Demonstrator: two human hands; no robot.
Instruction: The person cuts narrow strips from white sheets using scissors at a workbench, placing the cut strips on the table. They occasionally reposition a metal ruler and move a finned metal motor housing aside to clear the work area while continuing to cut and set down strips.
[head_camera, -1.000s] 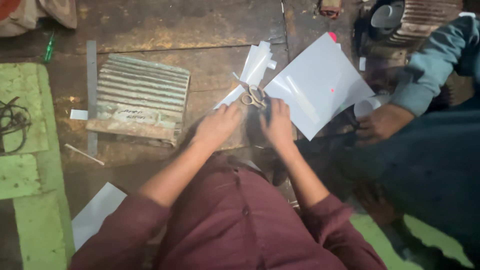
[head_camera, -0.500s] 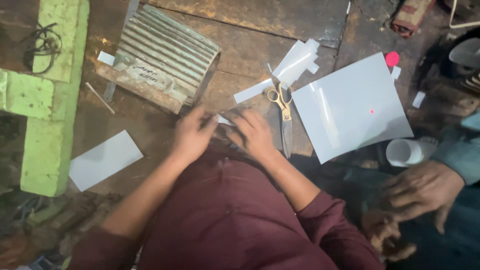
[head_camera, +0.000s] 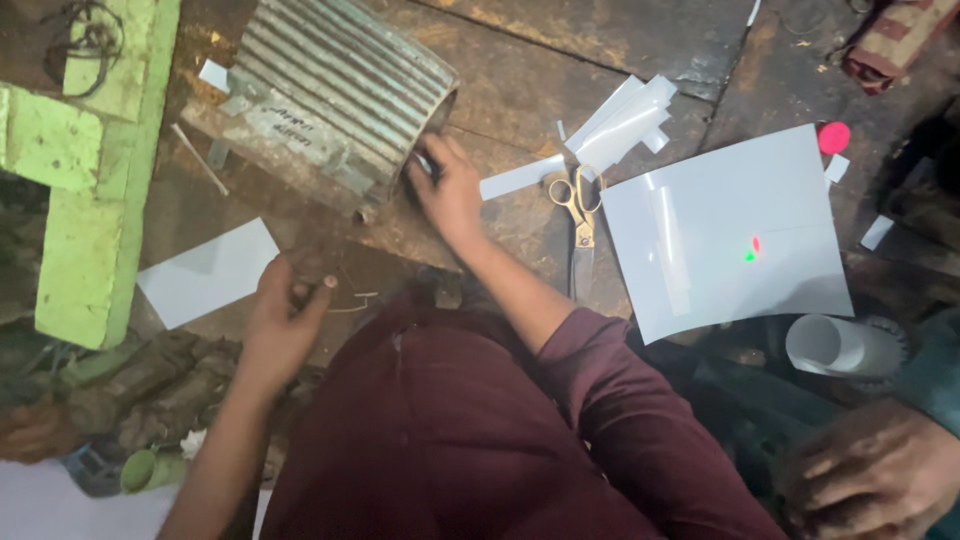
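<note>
Ribbed motor housing (head_camera: 335, 100) now touched by right hand (head_camera: 450, 190), earlier apart.

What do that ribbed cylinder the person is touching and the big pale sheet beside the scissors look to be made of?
The ribbed cylinder, touched at its open end by the right hand, looks like cast metal: dull grey fins, grimy and scuffed. The big pale sheet seems a glossy plastic film or coated paper, since it shows streaky reflections and lies stiff and flat; which one is unclear. The scissors have dark steel blades and yellowish handles.

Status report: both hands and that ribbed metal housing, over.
Right hand on ribbed housing open end. Left hand loosely curled, apart. Scissors beside right wrist.
</note>
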